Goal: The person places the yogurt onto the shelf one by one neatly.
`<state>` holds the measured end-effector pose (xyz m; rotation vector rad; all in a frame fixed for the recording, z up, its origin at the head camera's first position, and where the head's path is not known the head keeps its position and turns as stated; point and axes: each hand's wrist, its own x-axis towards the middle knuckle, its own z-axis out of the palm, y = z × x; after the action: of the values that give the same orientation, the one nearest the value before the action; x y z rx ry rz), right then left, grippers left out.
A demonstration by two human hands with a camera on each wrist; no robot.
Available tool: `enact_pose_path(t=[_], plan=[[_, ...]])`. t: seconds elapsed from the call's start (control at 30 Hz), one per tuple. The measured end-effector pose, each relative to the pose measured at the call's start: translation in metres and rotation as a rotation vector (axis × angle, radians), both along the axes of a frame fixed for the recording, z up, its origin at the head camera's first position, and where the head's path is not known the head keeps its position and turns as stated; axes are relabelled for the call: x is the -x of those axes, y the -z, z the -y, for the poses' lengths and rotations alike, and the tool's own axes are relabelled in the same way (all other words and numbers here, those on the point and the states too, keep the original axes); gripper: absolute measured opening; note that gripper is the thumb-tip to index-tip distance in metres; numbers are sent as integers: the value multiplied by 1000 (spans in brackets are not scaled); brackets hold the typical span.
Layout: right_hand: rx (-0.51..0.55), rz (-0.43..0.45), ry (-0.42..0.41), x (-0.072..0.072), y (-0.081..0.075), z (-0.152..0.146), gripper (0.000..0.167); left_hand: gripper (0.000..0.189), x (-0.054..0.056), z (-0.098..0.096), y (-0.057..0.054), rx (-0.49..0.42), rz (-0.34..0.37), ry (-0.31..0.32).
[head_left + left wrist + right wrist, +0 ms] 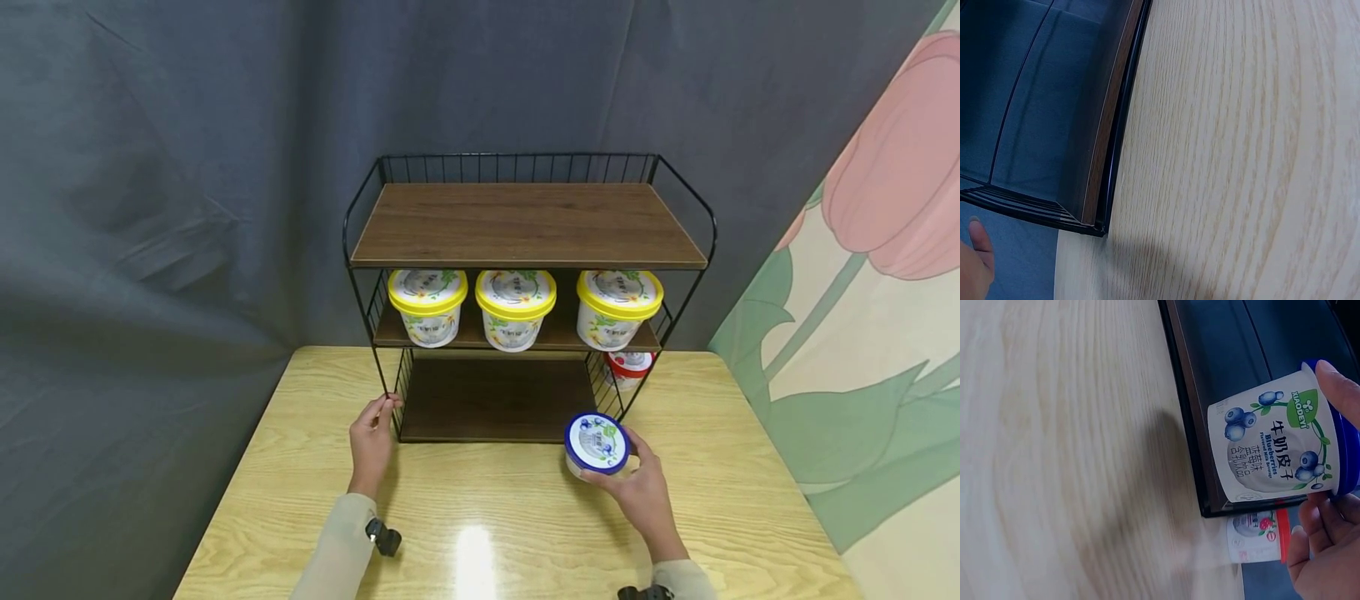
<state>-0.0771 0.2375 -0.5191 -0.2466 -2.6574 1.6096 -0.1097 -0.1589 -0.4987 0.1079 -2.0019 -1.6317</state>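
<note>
My right hand point(642, 492) grips a white tub with a blue lid point(597, 443) near the rack's front right corner, thumb on one side and fingers on the other. Blueberries and the words "Blueberries Flavored Milk Beverage" are printed on the tub point(1272, 437) in the right wrist view. At the far side, my left hand point(372, 442) pinches the left front post of a black wire shelf rack point(525, 225) with brown boards. Only part of the left hand point(974, 265) appears in the left wrist view.
On the middle shelf stand three yellow-lidded tubs point(516, 308), with a wider gap before the right one. A red-lidded tub point(630, 367) stands on the wooden table point(300, 467) behind the rack's right side. A dark curtain point(187, 167) hangs behind.
</note>
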Motion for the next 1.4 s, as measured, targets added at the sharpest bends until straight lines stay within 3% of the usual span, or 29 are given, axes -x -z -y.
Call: enact_pose_path(t=[0.43,0.6,0.87,1.13,1.4], plan=[[15,56,-18,14,-5,20,113,22,0,1,1,-3,-25,14],[18,4,-20,21,-4,24,108,21,1,0,1,10,-34,8],[15,-60,-5,32,1,30,105,23,-1,0,0,-19,15,9],[49,-10,-2,39,0,34,108,23,0,1,2,-17,15,13],[39,-13,10,47,1,36,106,23,1,1,3,-2,6,14]])
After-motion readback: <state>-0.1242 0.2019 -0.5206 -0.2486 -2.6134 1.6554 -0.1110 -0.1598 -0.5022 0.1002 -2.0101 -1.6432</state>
